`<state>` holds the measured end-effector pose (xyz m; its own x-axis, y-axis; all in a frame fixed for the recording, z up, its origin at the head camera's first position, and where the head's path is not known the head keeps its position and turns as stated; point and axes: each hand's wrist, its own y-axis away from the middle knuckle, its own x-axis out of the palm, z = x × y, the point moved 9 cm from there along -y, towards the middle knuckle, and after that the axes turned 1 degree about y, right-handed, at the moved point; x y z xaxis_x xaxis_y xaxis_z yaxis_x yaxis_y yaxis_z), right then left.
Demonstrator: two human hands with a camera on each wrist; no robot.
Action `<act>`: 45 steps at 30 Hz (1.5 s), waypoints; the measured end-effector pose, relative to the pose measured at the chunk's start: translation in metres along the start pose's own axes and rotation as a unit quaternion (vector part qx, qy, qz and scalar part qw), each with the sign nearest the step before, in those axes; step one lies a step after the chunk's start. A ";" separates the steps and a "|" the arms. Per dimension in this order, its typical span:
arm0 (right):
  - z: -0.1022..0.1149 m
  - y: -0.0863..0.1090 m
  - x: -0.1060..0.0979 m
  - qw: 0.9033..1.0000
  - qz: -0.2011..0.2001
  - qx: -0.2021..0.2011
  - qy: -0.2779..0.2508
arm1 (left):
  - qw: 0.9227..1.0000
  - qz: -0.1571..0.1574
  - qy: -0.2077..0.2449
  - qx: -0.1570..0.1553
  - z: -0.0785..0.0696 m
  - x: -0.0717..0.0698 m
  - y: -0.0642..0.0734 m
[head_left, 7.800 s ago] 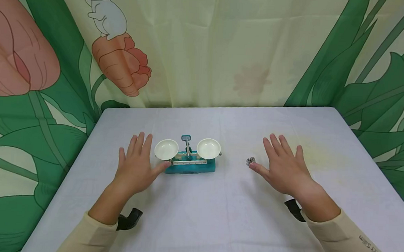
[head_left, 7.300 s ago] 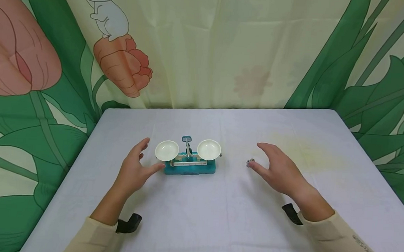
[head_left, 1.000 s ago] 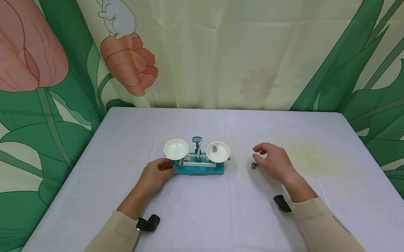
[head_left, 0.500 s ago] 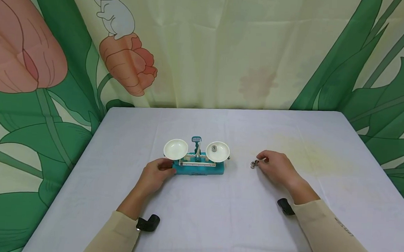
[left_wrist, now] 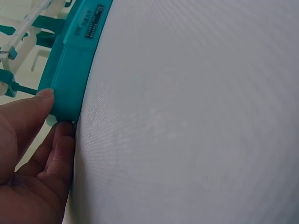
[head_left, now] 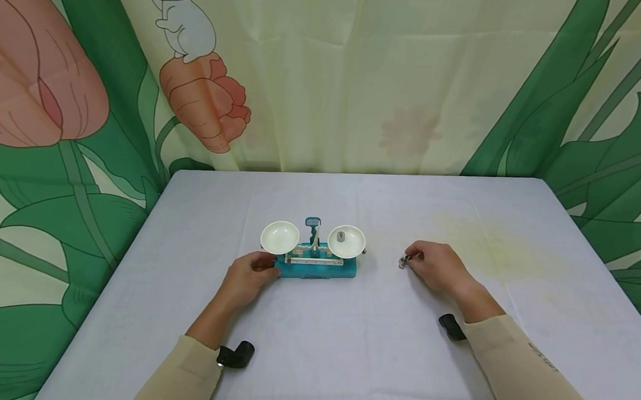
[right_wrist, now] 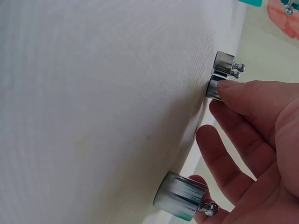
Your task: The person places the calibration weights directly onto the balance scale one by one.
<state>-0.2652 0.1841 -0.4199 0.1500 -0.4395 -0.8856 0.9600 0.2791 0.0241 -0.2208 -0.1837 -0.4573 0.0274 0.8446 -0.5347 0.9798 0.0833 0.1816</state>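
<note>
A small two-pan balance with a teal, plastic-looking base (head_left: 318,270) is standing near the middle of a white-covered desk (head_left: 367,353). The left hand (head_left: 244,277) is gripping the base at its left end, the thumb resting on the front edge and the fingers curling against the end; this is probably keeping a light body from sliding or tipping. The grip is staying low and clear of the round white left pan (head_left: 280,238), which seems sensible, since a touch there would be disturbing the beam.

In the round white right pan (head_left: 353,250), a small grey metal piece (head_left: 341,236) is sitting a little off centre, towards the beam.

Well to the right of the balance, the right hand (head_left: 438,266) is pinching a small, shiny, cylindrical metal weight (right_wrist: 213,88) between thumb and finger, a narrow hold that is suiting so small a thing. Another shiny metal weight with a round knob (right_wrist: 224,64) is standing just beside it, so the fingertips are likely needing this precision. A larger polished metal cylinder with a ball-shaped knob (right_wrist: 180,197) is lying near the outer fingers; whether they are touching it, I cannot tell.
</note>
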 end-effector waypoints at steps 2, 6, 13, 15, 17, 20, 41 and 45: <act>0.000 -0.001 0.001 1.000 0.000 -0.002 0.003 | 1.000 0.001 0.005 0.004 -0.001 -0.001 0.000; 0.000 -0.001 0.000 1.000 -0.001 0.003 0.004 | 1.000 0.005 0.015 0.011 -0.002 -0.001 0.001; 0.003 0.004 -0.009 1.000 -0.013 0.022 -0.017 | 1.000 0.006 0.015 0.012 -0.002 -0.001 0.001; 0.008 0.004 -0.014 0.999 -0.026 0.013 -0.025 | 1.000 0.005 0.016 0.012 -0.002 -0.001 0.001; 0.015 0.005 -0.019 0.999 -0.041 -0.003 -0.031 | 1.000 0.005 0.016 0.011 -0.002 -0.001 0.001; 0.028 0.005 -0.026 0.997 -0.060 -0.027 -0.037 | 1.000 0.005 0.017 0.011 -0.002 -0.001 0.001; 0.100 -0.008 -0.033 0.988 -0.091 -0.113 -0.056 | 1.000 0.004 0.020 0.007 -0.001 0.000 0.002; 0.107 -0.012 -0.029 0.988 -0.083 -0.114 -0.058 | 1.000 0.003 0.021 0.009 -0.001 -0.001 0.002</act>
<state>-0.2554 0.1020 -0.3445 0.0333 -0.5868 -0.8090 0.8974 0.3739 -0.2342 -0.2193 -0.1833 -0.4556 0.0261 0.8665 -0.4986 0.9831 0.0682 0.1699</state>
